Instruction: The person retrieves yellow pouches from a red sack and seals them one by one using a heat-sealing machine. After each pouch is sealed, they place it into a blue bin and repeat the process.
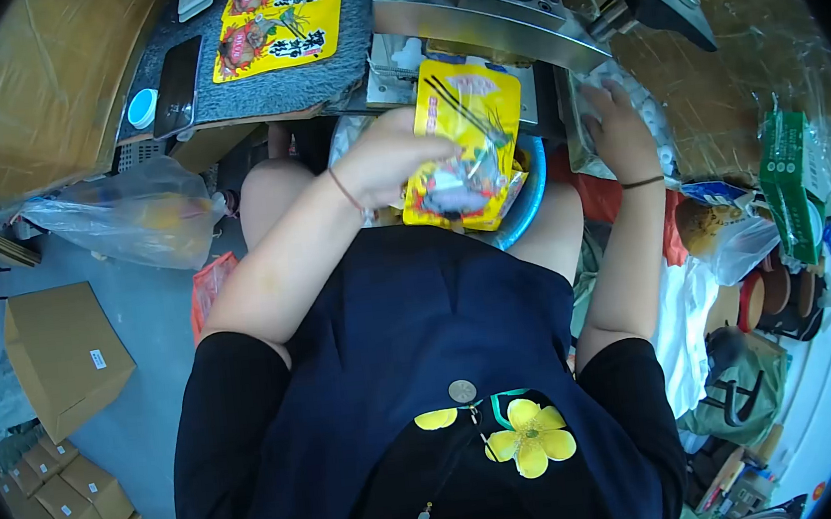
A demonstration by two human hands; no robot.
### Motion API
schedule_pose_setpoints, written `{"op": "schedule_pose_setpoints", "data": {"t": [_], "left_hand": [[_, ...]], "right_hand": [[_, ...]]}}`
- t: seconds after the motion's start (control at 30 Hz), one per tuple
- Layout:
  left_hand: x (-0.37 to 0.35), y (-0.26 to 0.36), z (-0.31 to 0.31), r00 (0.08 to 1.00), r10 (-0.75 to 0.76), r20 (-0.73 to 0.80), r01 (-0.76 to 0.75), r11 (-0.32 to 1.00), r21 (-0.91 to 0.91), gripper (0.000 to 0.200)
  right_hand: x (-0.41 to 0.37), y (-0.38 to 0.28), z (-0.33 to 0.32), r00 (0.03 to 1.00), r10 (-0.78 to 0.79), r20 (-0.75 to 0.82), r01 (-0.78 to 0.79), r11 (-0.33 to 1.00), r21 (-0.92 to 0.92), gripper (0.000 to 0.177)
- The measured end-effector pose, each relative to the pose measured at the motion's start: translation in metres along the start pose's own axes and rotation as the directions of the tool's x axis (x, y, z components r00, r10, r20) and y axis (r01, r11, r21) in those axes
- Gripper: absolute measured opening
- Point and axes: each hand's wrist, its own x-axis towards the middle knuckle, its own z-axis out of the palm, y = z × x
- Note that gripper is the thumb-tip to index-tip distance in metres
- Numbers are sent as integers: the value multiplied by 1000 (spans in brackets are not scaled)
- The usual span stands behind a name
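Note:
My left hand (391, 157) is closed on the edge of a yellow printed food pouch (469, 104), holding it upright in front of the machine. The pouch has a clear window low on its front, and the hand covers part of its left side. Below it is a blue round tub (532, 193), with more yellow packaging inside. My right hand (621, 135) is at the right, fingers apart and pointing down, over a clear-walled container (579, 134) beside small white round pieces (657, 116).
A metal press-like machine (492, 17) stands directly ahead. Several yellow pouches (279, 40) lie on the grey mat (220, 98) at the left, near a dark phone (180, 82) and a blue-white cap (143, 109). Cardboard boxes (69, 353) stand on the floor. A green box (791, 185) is at right.

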Motion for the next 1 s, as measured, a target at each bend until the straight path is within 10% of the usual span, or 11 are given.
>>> {"op": "schedule_pose_setpoints", "data": {"t": [0.1,0.17,0.27,0.3,0.33,0.43,0.57,0.67,0.8,0.9,1.0], "left_hand": [[12,10,-9,998,-40,40,43,997,-71,32],[14,8,-19,922,311,-232,-198,892,407,33],[14,54,-58,461,828,-319,-184,441,878,48],[10,74,-85,270,958,98,-45,-90,995,62],[11,82,-119,348,909,230,215,-316,924,63],[-25,64,-126,763,623,170,265,-542,798,61],[-61,37,-106,743,652,150,77,-306,949,49],[-69,28,-72,724,641,-257,-291,620,728,34],[-56,15,-39,892,435,-124,-171,580,797,28],[-46,5,-11,933,351,-77,-143,560,816,31],[-44,-8,9,984,175,-38,-137,875,465,33]], "right_hand": [[5,9,13,988,102,116,-119,982,148,32],[1,9,19,986,149,80,-159,976,147,29],[-5,12,26,988,154,22,-155,970,187,27],[-5,11,27,988,155,-19,-147,963,224,25],[-3,10,27,986,152,-65,-130,957,260,23],[-4,8,22,985,169,-19,-156,943,295,20],[-9,-8,11,944,157,-290,-114,980,161,21],[-10,-57,-12,930,200,-307,-94,940,327,19],[4,-117,-33,983,-106,-153,180,736,653,15],[18,-142,-39,983,61,-175,120,514,850,13],[20,-136,-39,980,-120,-161,200,640,742,15]]}}
